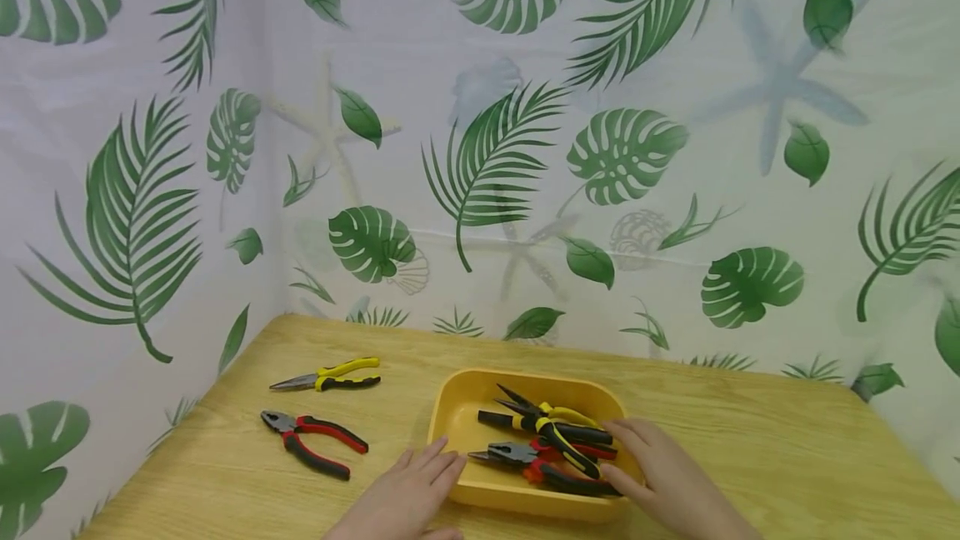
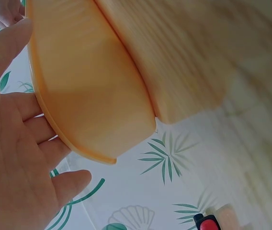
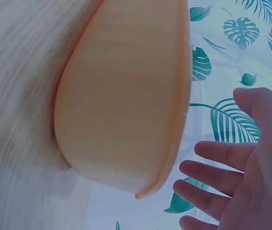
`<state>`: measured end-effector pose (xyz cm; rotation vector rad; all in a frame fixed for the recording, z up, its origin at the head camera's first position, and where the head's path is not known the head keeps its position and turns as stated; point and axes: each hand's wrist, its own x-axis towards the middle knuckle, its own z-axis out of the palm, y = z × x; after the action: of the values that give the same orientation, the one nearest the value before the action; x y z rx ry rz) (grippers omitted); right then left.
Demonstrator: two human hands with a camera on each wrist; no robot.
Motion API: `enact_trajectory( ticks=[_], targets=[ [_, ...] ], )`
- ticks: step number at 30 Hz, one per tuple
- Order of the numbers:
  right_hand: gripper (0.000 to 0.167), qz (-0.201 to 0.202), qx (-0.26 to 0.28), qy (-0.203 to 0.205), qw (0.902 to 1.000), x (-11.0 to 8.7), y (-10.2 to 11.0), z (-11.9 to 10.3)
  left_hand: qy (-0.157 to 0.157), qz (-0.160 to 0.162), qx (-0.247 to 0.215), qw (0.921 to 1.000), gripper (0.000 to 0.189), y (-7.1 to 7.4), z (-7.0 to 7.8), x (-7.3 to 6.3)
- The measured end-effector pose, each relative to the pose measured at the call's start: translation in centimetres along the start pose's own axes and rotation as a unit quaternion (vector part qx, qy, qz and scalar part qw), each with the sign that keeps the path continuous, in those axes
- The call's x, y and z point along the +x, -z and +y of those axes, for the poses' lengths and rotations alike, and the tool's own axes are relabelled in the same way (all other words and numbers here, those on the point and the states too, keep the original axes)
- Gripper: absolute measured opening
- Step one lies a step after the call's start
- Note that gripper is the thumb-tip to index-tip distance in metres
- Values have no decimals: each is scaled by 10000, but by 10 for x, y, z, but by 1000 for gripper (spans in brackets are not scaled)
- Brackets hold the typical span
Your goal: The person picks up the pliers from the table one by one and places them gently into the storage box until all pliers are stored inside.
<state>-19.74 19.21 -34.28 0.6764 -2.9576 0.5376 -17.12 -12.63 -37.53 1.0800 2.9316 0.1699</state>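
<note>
Bin: One shallow yellow bin sits on the wood table, loaded with tools, a hand at either side.
Left hand: At the bin's eight o'clock, the left hand lays its fingers at the rim, long and loose, wrapped round nothing.
Right hand: At four o'clock, the right hand has its fingers spread and relaxed by the edge, gripping nothing.
Loose pliers: Two on the table: a yellow pair at the bin's ten o'clock, a red pair at nine.
Binned tools: A second yellow pair lies across a second red pair, a black-tipped tool beside them. From where I stand the pile overlaps; three tools show, perhaps four.
Bin's handling: Looks like light, stiff plastic, smooth enough to slip, made weighty by its load; best held by the rim at three and nine o'clock.
Pliers' handling: Likely dense steel, hard to break, with grippy sleeves; take them by the handles, clear of the points.
Count: Two hands, one bin, two loose pliers.
</note>
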Motion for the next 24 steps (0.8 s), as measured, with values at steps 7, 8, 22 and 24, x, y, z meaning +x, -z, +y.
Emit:
enact_trajectory(
  ticks=[7,8,22,24],
  targets=[
    [59,-65,65,-199,9998,-10,-1,1,17,-70,36,10000,74,2,-1,-1],
    [58,-47,33,-135,9999,-11,-1,2,15,-70,54,10000,74,2,-1,-1],
    [51,627,-706,1349,9863,-26,-21,14,115,-121,-9,9999,75,0,0,-1],
    [53,678,-722,1583,9824,-25,-28,18,86,-118,-38,9999,75,-1,0,0]
  ],
)
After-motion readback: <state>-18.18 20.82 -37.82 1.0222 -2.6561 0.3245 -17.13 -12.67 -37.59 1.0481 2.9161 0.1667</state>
